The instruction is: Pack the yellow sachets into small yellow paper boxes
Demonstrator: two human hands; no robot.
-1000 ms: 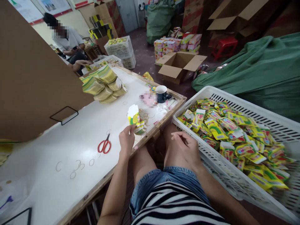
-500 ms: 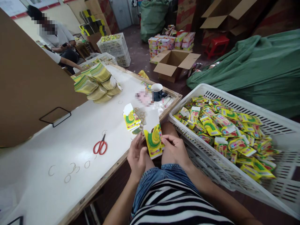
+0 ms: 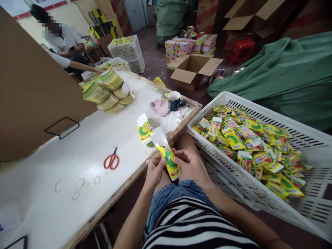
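Observation:
A yellow and green printed carton [image 3: 169,160] with a white flap is held above my lap, bowed open along its length. My left hand [image 3: 155,169] pinches its left edge between thumb and fingers. On the opposite side my right hand [image 3: 188,165] is closed on the carton's right edge. Just beyond, a small stack of flat cartons [image 3: 144,130] rests on the white table [image 3: 90,148]. To my right, a white plastic crate [image 3: 204,145] holds many similar yellow cartons [image 3: 261,159].
Red-handled scissors [image 3: 111,161] and several rubber bands [image 3: 75,195] lie on the table. Bundled cartons [image 3: 109,91] are piled farther back, and a dark mug [image 3: 174,102] stands near the edge. Another person [image 3: 64,43] sits beyond. An open cardboard box [image 3: 190,69] is on the floor.
The carton has gone from nearly flat to bowed and narrower, its flap leaning left. My left hand has moved right and closed on its edge; my right hand has shifted slightly left.

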